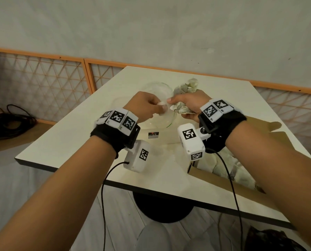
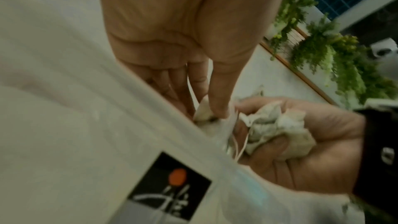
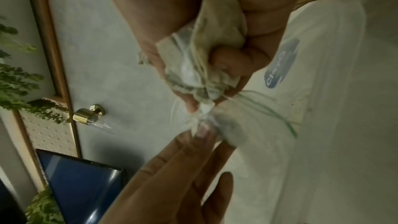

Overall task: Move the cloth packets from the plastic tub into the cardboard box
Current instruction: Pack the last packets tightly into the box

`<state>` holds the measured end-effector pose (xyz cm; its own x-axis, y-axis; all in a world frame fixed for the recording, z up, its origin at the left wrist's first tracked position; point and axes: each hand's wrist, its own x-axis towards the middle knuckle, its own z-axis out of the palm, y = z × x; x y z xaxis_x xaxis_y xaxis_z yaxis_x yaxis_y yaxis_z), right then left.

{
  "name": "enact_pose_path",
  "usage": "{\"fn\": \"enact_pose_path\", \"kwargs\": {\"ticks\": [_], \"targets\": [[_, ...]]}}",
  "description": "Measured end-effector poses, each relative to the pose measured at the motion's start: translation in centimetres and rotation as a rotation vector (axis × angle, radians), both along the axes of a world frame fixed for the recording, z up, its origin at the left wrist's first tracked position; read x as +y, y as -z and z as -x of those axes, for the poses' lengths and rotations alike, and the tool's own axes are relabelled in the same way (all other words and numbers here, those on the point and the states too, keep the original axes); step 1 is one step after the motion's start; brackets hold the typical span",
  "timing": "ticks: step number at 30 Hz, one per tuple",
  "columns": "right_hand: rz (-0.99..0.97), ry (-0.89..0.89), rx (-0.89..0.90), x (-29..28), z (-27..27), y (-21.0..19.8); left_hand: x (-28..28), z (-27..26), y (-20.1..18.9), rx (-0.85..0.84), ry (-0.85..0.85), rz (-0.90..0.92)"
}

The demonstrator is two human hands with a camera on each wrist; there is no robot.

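Over the tub (image 1: pixel 157 105), the right hand (image 1: pixel 189 104) clutches bunched packets (image 1: pixel 184 95) while the left hand (image 1: pixel 143 105) pinches their edge. Next, I'd guess: carry them into the box (image 1: pixel 241 189).

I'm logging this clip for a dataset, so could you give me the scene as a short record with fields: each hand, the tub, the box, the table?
left hand: pinches a small white bit of cloth packet at the tub rim
right hand: grip closed on a crumpled pale green-printed cloth packet
clear round plastic tub: on the table, beneath both hands
brown cardboard box: open, at the table's right edge, pale cloth inside
white square table: also carries a small dark printed card
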<state>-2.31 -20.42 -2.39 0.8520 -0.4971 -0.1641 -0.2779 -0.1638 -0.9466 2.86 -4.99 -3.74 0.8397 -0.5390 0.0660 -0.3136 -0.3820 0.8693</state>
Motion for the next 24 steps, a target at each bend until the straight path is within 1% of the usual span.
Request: {"fn": "enact_pose_path", "kwargs": {"ticks": [3,6,9,11,13,14,16,18,19,20,22,23,24], "targets": [[-0.04,0.034,0.027,-0.3,0.0,0.2,0.8,-0.3,0.4,0.235,-0.084,0.223],[-0.052,0.017,0.016,-0.3,0.1,0.6,1.3,-0.3,0.4,0.39,-0.122,0.371],[-0.024,-0.008,-0.072,-0.1,0.7,0.2,1.1,0.0,0.4,0.493,-0.095,0.47],[-0.043,-0.039,-0.176,0.0,1.4,-0.3,0.7,0.5,0.5,0.548,-0.077,0.521],[-0.062,-0.064,-0.243,0.1,2.5,-0.7,-0.4,1.3,0.5,0.616,-0.082,0.582],[-0.102,-0.078,-0.268,0.0,3.0,-0.8,-1.1,2.0,0.5,0.656,-0.083,0.623],[-0.254,-0.108,-0.315,-0.1,4.0,-1.2,-3.0,3.4,0.3,0.745,-0.086,0.727],[-0.361,-0.096,-0.369,-0.6,4.9,-1.7,-4.8,5.0,-0.3,0.792,-0.074,0.788],[-0.351,-0.063,-0.371,-1.0,5.3,-2.0,-5.7,5.7,-0.7,0.808,-0.064,0.805],[-0.29,-0.023,-0.358,-1.4,5.8,-2.0,-6.4,6.7,-1.2,0.836,-0.044,0.824],[-0.065,0.046,-0.309,-2.4,6.9,-2.0,-7.9,8.3,-1.9,0.877,0.024,0.807],[0.041,0.042,-0.284,-2.8,7.5,-1.8,-8.6,9.0,-2.1,0.894,0.06,0.787],[0.14,0.016,-0.248,-3.3,7.9,-1.5,-9.3,9.5,-2.3,0.953,0.097,0.784]]}}
